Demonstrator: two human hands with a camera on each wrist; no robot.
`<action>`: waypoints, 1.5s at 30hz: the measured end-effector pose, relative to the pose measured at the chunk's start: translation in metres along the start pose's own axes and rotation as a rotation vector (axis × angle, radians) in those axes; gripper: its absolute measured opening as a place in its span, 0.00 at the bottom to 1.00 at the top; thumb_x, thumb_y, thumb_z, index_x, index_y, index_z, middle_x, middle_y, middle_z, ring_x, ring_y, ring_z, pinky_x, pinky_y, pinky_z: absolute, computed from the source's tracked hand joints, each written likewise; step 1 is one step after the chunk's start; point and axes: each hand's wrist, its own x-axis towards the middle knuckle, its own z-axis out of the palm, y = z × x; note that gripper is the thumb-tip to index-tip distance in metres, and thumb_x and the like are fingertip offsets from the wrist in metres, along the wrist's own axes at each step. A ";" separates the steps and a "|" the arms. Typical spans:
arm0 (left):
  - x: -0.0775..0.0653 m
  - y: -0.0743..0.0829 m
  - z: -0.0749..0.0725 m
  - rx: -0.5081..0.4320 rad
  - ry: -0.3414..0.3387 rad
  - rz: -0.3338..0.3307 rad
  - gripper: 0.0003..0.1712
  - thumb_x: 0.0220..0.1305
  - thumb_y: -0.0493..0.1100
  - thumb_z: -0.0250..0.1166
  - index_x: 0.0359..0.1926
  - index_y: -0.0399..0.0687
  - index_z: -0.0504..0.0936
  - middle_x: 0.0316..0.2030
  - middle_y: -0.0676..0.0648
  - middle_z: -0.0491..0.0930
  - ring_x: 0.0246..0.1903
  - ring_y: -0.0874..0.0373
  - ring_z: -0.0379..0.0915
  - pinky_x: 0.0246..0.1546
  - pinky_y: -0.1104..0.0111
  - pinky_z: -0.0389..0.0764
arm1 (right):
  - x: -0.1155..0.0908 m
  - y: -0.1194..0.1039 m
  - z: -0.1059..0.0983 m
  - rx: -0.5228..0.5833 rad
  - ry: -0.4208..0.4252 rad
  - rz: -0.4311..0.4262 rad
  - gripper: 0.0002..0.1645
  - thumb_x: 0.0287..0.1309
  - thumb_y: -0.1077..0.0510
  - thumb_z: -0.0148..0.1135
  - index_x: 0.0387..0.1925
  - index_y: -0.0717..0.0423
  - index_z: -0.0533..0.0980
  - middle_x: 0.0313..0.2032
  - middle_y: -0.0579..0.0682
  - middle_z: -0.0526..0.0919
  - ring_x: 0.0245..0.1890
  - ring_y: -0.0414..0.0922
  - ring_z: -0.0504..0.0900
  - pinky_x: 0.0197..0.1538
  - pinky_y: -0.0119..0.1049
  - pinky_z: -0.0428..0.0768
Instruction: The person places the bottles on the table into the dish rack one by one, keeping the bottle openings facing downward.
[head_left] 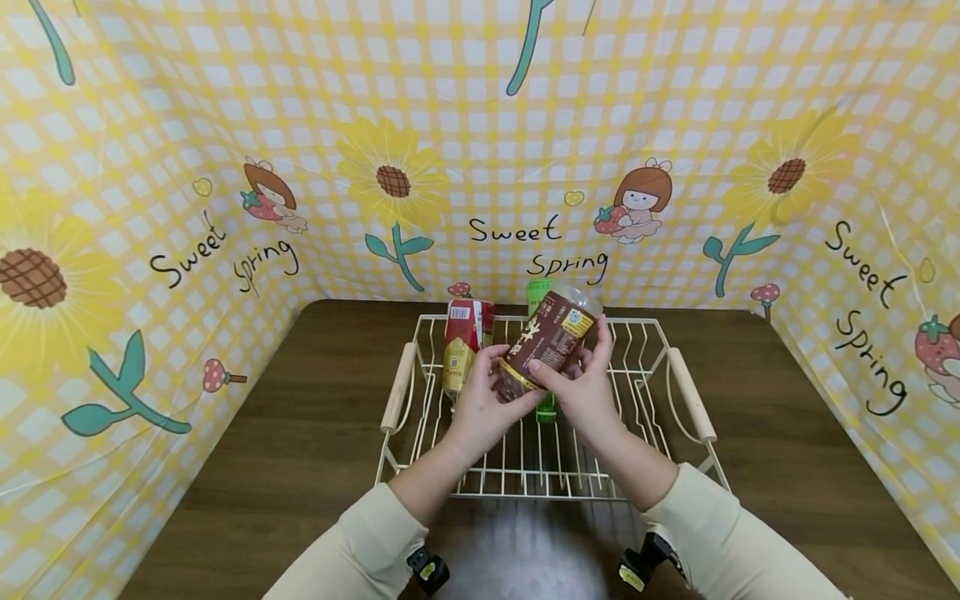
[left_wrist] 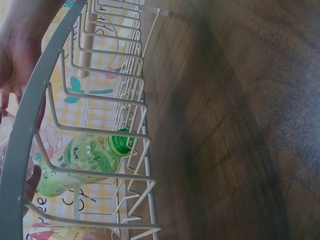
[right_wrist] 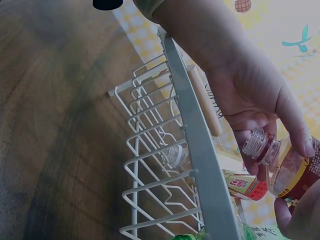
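Observation:
Above the rack, both hands hold a clear plastic bottle (head_left: 551, 333) with a brown label, tilted with its base up and to the right. My left hand (head_left: 480, 408) grips the lower, neck end, while my right hand (head_left: 588, 396) grips the label side, its thumb on the label. The right wrist view shows the bottle's bare threaded neck (right_wrist: 260, 146), with no cap on it. A green bottle (left_wrist: 92, 157) stands cap down in the rack behind, partly hidden by the held one. Left of it leans a bottle with a red and yellow label (head_left: 459, 354), also neck down.
The cream wire dish rack (head_left: 517, 483) has wooden handles (head_left: 692, 394) on both sides and upright wire dividers. It stands on a dark wood table (head_left: 247, 467). A yellow checked cloth (head_left: 480, 125) with sunflowers encloses the back and sides.

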 end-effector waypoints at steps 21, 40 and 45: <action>0.004 0.007 -0.049 0.150 0.007 0.029 0.35 0.61 0.40 0.67 0.66 0.35 0.65 0.65 0.34 0.66 0.65 0.39 0.64 0.64 0.47 0.70 | 0.019 -0.015 -0.048 -0.178 -0.019 0.011 0.68 0.55 0.66 0.65 0.76 0.33 0.27 0.66 0.63 0.62 0.60 0.56 0.70 0.60 0.46 0.76; 0.014 -0.025 -0.128 0.345 0.089 -0.229 0.31 0.69 0.38 0.51 0.69 0.31 0.59 0.65 0.28 0.61 0.62 0.37 0.62 0.66 0.47 0.65 | 0.045 -0.017 -0.092 -0.417 -0.060 0.056 0.66 0.56 0.62 0.65 0.76 0.42 0.26 0.67 0.72 0.57 0.64 0.64 0.67 0.61 0.52 0.76; 0.014 -0.037 -0.129 0.305 0.062 -0.278 0.34 0.68 0.36 0.50 0.72 0.29 0.54 0.66 0.28 0.62 0.65 0.37 0.61 0.68 0.48 0.65 | 0.050 -0.012 -0.099 -0.452 -0.072 0.075 0.66 0.56 0.61 0.65 0.77 0.43 0.26 0.67 0.72 0.56 0.64 0.64 0.66 0.60 0.53 0.78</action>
